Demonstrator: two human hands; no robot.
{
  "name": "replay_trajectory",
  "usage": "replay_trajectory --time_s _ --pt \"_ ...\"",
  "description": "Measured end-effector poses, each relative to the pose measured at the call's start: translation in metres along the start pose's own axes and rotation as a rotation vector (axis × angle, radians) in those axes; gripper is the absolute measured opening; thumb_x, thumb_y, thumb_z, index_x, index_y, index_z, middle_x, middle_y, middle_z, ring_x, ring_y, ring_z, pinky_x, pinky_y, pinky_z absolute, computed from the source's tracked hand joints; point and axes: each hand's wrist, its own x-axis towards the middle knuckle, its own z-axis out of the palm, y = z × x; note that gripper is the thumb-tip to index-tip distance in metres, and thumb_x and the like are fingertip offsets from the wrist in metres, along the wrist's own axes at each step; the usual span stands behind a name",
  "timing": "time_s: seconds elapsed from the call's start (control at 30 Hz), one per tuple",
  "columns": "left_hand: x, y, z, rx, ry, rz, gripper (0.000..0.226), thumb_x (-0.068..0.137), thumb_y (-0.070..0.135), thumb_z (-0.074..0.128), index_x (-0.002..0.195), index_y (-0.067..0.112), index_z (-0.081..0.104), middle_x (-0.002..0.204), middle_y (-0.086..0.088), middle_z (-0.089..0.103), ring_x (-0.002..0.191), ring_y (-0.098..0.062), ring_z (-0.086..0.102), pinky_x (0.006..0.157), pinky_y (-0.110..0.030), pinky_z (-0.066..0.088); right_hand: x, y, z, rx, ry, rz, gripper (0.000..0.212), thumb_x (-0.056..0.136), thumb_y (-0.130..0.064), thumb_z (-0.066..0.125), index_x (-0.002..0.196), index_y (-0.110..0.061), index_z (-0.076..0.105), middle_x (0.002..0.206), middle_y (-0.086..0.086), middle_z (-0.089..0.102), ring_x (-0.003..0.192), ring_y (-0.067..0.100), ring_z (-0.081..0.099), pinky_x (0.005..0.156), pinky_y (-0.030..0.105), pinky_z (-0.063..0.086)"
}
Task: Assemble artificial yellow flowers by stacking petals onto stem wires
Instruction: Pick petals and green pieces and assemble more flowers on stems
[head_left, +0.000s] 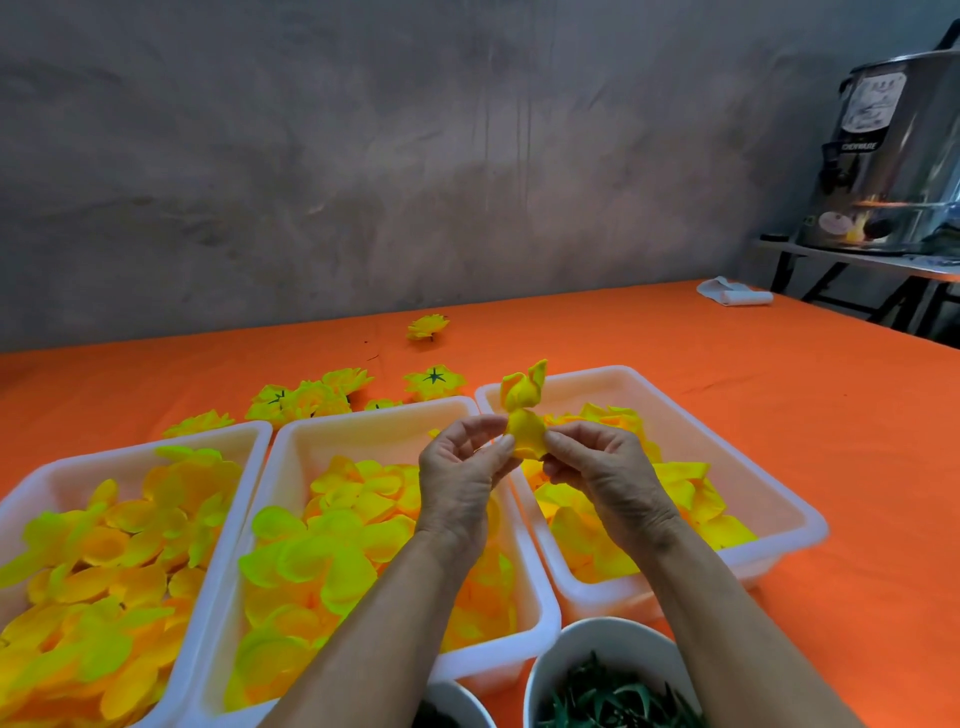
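Head view, nearest first: two white bowls below the wrists, both cut by the bottom edge. Right bowl (571, 654) holds dark green strips; left bowl (457, 701) shows only a rim and dark contents, not identifiable.

Left hand (457, 467) and right hand (597, 467) raised together, fingertips nearly meeting. Both pinch a folded yellow petal piece (524, 415) between them; its upper lobes stand up above the fingertips. Whether a stem wire runs through it cannot be told, as the fingers cover the lower part.

Under the hands, three white trays of loose yellow petals: middle tray (363, 415) beneath the left forearm, right tray (701, 415) beneath the right hand, left tray (156, 441) off to the left and cut by the frame edge.

Beyond the trays, past the fingertips, finished yellow flowers (311, 397) lie on the orange tablecloth (857, 441), some face down with green backs showing. One lone flower (427, 326) lies farther out.

Far right of the right hand: a white roll (735, 295) near the table's back edge, and a steel urn (893, 156) on a separate stand, partly cropped.
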Motion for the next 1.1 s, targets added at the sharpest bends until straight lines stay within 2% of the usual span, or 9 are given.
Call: replay_trajectory --time_s 0.1,0.23,0.4,0.5,0.67,0.73,0.87,1.0,1.1 --pt "-0.0003 0.0006 0.0011 0.016 0.001 0.019 0.014 0.083 -0.01 0.061 0.092 0.0 0.065 0.08 -0.009 0.068 0.067 -0.01 0.067 0.065 -0.021 0.056 0.0 0.0002 -0.0016 0.014 -0.004 -0.018 0.004 0.072 -0.012 0.072 0.072 -0.008 0.07 0.056 0.002 0.064 0.05 0.01 0.055 0.052 0.02 0.047" --pt "-0.0007 0.0009 0.0028 0.04 -0.008 0.034 0.012 0.084 -0.008 0.06 0.094 -0.005 0.066 0.069 -0.004 0.07 0.063 -0.01 0.068 0.062 -0.02 0.056 0.0002 0.0013 -0.0021 0.001 0.028 -0.055 0.016 0.063 -0.018 0.075 0.069 -0.005 0.068 0.053 0.001 0.062 0.047 0.01 0.053 0.049 0.019 0.044" --pt "-0.0038 0.0006 0.0056 0.118 -0.045 0.073 0.029 0.076 0.0 0.072 0.105 -0.005 0.067 0.087 -0.014 0.07 0.076 -0.017 0.066 0.072 -0.025 0.057 0.0002 0.0013 -0.0023 0.003 0.058 -0.117 0.014 0.068 -0.012 0.077 0.065 -0.004 0.066 0.05 0.0 0.059 0.045 0.008 0.048 0.047 0.016 0.041" --pt "-0.005 0.001 0.006 0.174 -0.099 0.093 0.037 0.069 -0.001 0.077 0.104 0.003 0.068 0.082 -0.002 0.071 0.07 -0.006 0.062 0.065 -0.018 0.053 -0.0003 -0.0006 -0.0006 0.019 0.06 -0.113 0.018 0.067 -0.019 0.075 0.061 -0.006 0.063 0.048 -0.001 0.055 0.044 0.008 0.045 0.046 0.016 0.039" --pt "-0.0053 0.0016 0.005 0.148 -0.103 0.062 0.032 0.07 0.0 0.076 0.101 0.0 0.069 0.093 -0.015 0.069 0.078 -0.019 0.061 0.072 -0.026 0.054 -0.0009 -0.003 -0.0005 0.044 0.012 -0.041 0.026 0.066 -0.029 0.073 0.064 -0.007 0.06 0.049 0.001 0.052 0.045 0.01 0.044 0.046 0.018 0.039" --pt "-0.0052 0.0021 0.0054 0.104 -0.109 0.045 0.022 0.075 0.0 0.072 0.097 0.003 0.069 0.085 -0.012 0.069 0.072 -0.018 0.064 0.066 -0.025 0.056 -0.0009 -0.0037 -0.0006 0.054 0.005 -0.013 0.023 0.066 -0.031 0.072 0.063 -0.011 0.06 0.051 0.001 0.055 0.046 0.01 0.048 0.047 0.018 0.041" --pt "-0.0022 0.0027 0.004 0.084 -0.016 0.032 0.008 0.085 0.008 0.066 0.09 0.015 0.066 0.061 0.002 0.064 0.053 -0.01 0.06 0.052 -0.023 0.053 -0.0001 -0.0034 0.0003 0.053 0.031 0.002 0.019 0.075 -0.015 0.071 0.065 -0.012 0.055 0.051 0.003 0.057 0.04 0.01 0.054 0.037 0.017 0.036" --pt "-0.0013 0.0003 0.0041 0.154 0.024 0.07 0.021 0.09 -0.005 0.053 0.092 0.015 0.062 0.062 -0.001 0.059 0.048 -0.009 0.056 0.046 -0.021 0.05 0.0007 -0.0017 -0.0018 0.03 0.123 -0.027 0.025 0.082 0.004 0.065 0.066 -0.008 0.05 0.042 -0.003 0.052 0.035 0.01 0.052 0.034 0.015 0.031" --pt "-0.0013 -0.0012 0.004 0.185 0.033 0.079 0.02 0.091 -0.005 0.049 0.088 0.011 0.06 0.065 -0.005 0.055 0.045 -0.008 0.055 0.043 -0.02 0.049 0.0008 -0.0009 0.0003 0.014 0.156 -0.016 0.022 0.082 0.008 0.063 0.076 -0.01 0.052 0.048 -0.002 0.059 0.038 0.01 0.057 0.036 0.016 0.037"
